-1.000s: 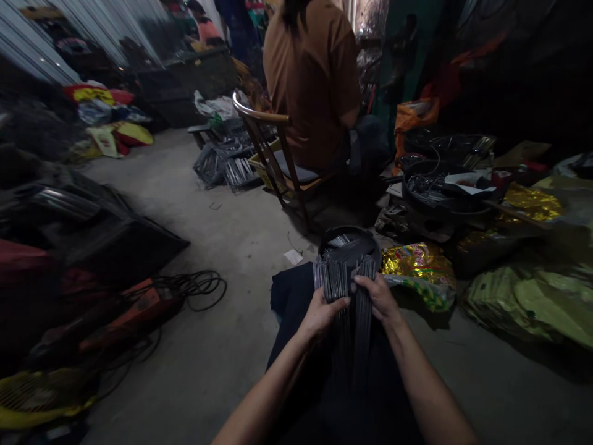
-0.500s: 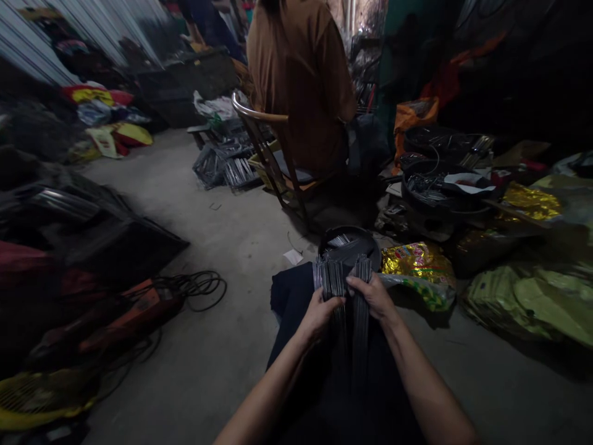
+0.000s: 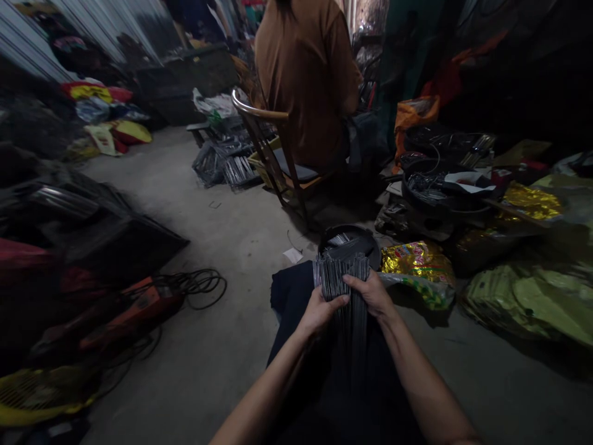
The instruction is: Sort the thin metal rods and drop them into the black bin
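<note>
A fanned bundle of thin dark metal rods (image 3: 334,278) stands upright over my lap, its tops roughly level. My left hand (image 3: 320,309) is closed around the left side, thumb lying across the front. On the right side my right hand (image 3: 368,290) grips the same bundle, its thumb pointing inward. Both sets of fingers behind the rods are hidden. The lower ends fade into the dark cloth (image 3: 291,290) over my legs. Just beyond the rods sits a round black basin (image 3: 375,244) with more rods in it.
A person in a brown shirt (image 3: 306,86) sits ahead on a wooden chair (image 3: 259,114), back turned. To the right lie a gold foil bag (image 3: 417,262), a pale green sack (image 3: 532,300) and a black tub (image 3: 445,207). Coiled cable (image 3: 199,287) lies on the left floor.
The two separate bunches of rods have come together into one, my right hand's bunch now against the left one. The seated person has shifted slightly to the right.
</note>
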### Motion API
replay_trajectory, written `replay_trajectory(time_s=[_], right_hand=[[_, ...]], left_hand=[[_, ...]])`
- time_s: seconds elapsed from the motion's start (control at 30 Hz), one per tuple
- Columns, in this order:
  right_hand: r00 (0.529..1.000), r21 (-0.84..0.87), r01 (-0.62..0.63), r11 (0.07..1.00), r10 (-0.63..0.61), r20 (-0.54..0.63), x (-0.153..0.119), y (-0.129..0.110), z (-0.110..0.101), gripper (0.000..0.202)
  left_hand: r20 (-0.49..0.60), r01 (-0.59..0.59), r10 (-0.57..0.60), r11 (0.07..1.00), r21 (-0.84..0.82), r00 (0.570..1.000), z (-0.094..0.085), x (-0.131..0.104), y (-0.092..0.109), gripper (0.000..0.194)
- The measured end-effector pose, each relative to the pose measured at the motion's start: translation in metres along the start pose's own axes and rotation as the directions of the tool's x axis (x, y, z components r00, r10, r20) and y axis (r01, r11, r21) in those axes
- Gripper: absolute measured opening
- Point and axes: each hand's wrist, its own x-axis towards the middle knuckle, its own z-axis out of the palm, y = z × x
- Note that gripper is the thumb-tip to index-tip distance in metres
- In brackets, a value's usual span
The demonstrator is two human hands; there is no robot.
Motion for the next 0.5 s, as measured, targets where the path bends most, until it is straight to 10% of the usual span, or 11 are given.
replay_trajectory(time_s=[0.5], right_hand=[[1.0,-0.032,0.008,0.999,-0.008,-0.002,0.0032,-0.001,0.0027,0.036]], left_hand=[[0.005,-0.048,0.048,0.995,0.085,0.999,-0.0021,0.0063,-0.0067,0.048]])
